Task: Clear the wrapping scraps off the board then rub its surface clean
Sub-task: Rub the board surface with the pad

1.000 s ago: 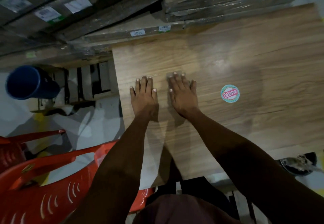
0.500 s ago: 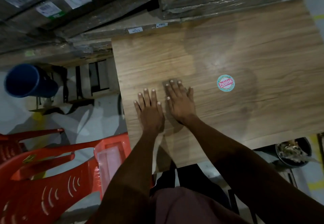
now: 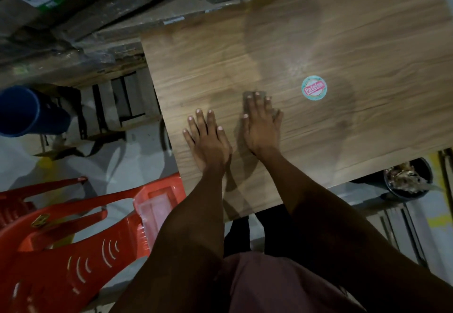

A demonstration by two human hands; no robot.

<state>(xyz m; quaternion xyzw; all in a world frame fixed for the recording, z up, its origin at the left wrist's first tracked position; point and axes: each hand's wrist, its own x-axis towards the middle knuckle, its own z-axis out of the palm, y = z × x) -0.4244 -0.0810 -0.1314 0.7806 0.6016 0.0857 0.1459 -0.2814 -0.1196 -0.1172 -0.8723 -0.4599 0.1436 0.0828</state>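
On board (image 3: pixel 318 43) | wood-grain, round sticker (image 3: pixel 314 88) | both hands flat

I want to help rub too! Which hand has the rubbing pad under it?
The right hand, nearest the round sticker. A small grey pad peeks out beyond its fingertips. The left hand lies flat on bare board.

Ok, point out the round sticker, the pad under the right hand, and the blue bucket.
Sticker (image 3: pixel 314 88), head view: centre of its red label.
Pad (image 3: pixel 247 96), head view: grey corner showing past the fingertips of the right hand (image 3: pixel 261 130).
Bucket (image 3: pixel 27 111), head view: its blue side wall.
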